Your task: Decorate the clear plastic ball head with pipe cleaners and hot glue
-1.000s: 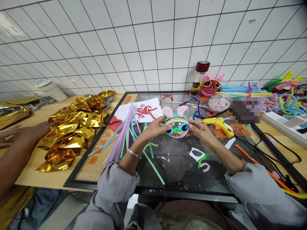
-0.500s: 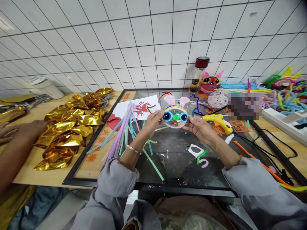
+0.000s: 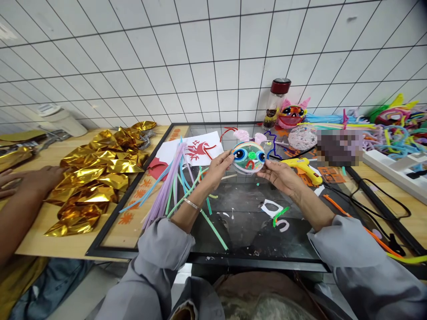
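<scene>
A round craft face point(image 3: 248, 157) with blue eyes, a green nose and pink fuzzy ears is held above the black glass work surface point(image 3: 247, 222). My left hand point(image 3: 216, 171) grips its left edge with curled fingers. My right hand point(image 3: 280, 175) grips its right edge from below. The face is tilted up towards me. Long purple, blue and green pipe cleaners point(image 3: 173, 184) lie under my left forearm.
Crumpled gold foil point(image 3: 100, 171) covers the wooden table at the left, where another person's hand point(image 3: 30, 178) rests. A yellow glue gun point(image 3: 302, 166) lies just behind my right hand. A red-capped jar point(image 3: 276, 102), a pink mask point(image 3: 292, 115) and heaps of pipe cleaners point(image 3: 390, 129) crowd the back right.
Both hands have lifted the craft face off the surface and tipped its front upward towards me. The other person's hand has stayed on the foil.
</scene>
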`<state>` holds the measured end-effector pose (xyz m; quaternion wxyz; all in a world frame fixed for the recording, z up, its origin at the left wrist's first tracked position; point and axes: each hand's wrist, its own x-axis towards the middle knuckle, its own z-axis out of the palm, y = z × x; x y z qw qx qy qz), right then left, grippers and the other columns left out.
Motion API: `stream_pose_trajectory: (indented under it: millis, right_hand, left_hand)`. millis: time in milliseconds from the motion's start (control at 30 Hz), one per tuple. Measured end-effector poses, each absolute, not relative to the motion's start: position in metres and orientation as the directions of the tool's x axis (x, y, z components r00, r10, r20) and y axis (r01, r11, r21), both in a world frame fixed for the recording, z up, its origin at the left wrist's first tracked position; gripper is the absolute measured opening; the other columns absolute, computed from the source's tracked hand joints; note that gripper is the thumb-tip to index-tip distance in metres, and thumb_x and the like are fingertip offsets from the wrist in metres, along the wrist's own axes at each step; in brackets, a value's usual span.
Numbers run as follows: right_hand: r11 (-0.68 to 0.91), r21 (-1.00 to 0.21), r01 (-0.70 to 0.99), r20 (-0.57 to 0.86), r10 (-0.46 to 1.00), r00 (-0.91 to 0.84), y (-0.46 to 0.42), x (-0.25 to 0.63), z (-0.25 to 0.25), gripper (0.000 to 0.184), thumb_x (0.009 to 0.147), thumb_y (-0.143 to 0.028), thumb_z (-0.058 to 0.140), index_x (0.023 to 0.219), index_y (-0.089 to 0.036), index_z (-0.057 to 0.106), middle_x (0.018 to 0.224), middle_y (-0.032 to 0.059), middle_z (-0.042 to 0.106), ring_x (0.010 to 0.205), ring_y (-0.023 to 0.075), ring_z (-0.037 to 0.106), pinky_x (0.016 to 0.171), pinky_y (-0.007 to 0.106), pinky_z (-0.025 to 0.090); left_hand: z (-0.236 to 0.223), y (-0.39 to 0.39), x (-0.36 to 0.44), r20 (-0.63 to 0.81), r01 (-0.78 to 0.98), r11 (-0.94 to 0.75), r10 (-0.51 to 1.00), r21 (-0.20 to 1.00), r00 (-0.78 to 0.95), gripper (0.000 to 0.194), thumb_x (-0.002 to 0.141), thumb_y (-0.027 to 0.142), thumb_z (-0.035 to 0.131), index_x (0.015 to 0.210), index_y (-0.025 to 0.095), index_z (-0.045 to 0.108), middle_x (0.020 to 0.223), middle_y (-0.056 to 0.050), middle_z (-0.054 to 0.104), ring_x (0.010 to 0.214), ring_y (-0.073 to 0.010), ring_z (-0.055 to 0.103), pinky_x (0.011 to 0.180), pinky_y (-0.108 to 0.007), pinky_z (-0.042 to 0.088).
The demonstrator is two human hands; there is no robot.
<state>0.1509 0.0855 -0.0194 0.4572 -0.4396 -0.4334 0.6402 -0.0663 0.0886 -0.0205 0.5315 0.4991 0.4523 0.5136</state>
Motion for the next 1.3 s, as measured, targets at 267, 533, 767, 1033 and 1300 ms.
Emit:
stream_pose_trajectory:
  millis: [267, 533, 767, 1033, 1300]
  right_hand:
    - [-0.197, -0.942, -0.272, -0.144, 0.969, -0.202, 0.086, 0.155, -0.022, 0.038, 0.061, -0.046, 0.085, 0.079, -0.019, 0.066, 0.074, -0.0004, 0.069, 0.068, 0.0119, 0.065, 0.068, 0.026, 0.054]
    - [-0.248, -0.911, -0.330, -0.166, 0.952, -0.257, 0.082, 0.150, -0.018, 0.038, 0.060, -0.047, 0.086, 0.073, -0.020, 0.063, 0.069, -0.0011, 0.069, 0.064, 0.0131, 0.066, 0.066, 0.029, 0.058]
    - [-0.198, -0.943, -0.266, -0.134, 0.961, -0.242, 0.084, 0.151, -0.024, 0.041, 0.056, -0.047, 0.088, 0.080, -0.020, 0.067, 0.074, -0.0004, 0.071, 0.069, 0.0123, 0.067, 0.069, 0.026, 0.056]
    - [-0.086, -0.979, -0.185, -0.048, 0.978, -0.201, 0.089, 0.153, -0.033, 0.040, 0.062, -0.048, 0.084, 0.088, -0.022, 0.070, 0.081, 0.0007, 0.072, 0.073, 0.0144, 0.065, 0.073, 0.030, 0.053]
    - [-0.011, -0.996, -0.093, 0.008, 0.980, -0.200, 0.091, 0.154, -0.047, 0.045, 0.062, -0.050, 0.082, 0.096, -0.023, 0.070, 0.083, 0.0021, 0.073, 0.077, 0.0184, 0.065, 0.078, 0.037, 0.052]
  left_hand:
    - [-0.014, 0.084, -0.061, 0.001, -0.282, 0.032, 0.993, 0.959, 0.114, 0.053, 0.071, 0.050, 0.074, 0.112, 0.019, 0.062, 0.110, -0.005, 0.066, 0.094, -0.0169, 0.061, 0.086, -0.031, 0.046]
    - [-0.011, 0.080, -0.060, -0.181, -0.422, 0.235, 0.970, 0.876, 0.165, 0.053, 0.058, 0.056, 0.082, 0.087, 0.018, 0.059, 0.083, 0.000, 0.061, 0.070, -0.0144, 0.060, 0.064, -0.029, 0.049]
    - [-0.013, 0.083, -0.062, -0.106, -0.429, 0.154, 0.985, 0.890, 0.132, 0.054, 0.058, 0.049, 0.084, 0.096, 0.019, 0.062, 0.093, -0.002, 0.063, 0.080, -0.0162, 0.061, 0.071, -0.032, 0.052]
    - [-0.020, 0.087, -0.063, -0.081, -0.445, 0.138, 0.986, 0.885, 0.145, 0.043, 0.066, 0.036, 0.078, 0.101, 0.018, 0.061, 0.089, -0.002, 0.063, 0.078, -0.0158, 0.061, 0.075, -0.034, 0.051]
    - [-0.027, 0.090, -0.062, -0.090, -0.445, 0.153, 0.983, 0.882, 0.160, 0.037, 0.062, 0.018, 0.063, 0.099, 0.018, 0.062, 0.093, -0.001, 0.063, 0.081, -0.0151, 0.059, 0.079, -0.033, 0.049]
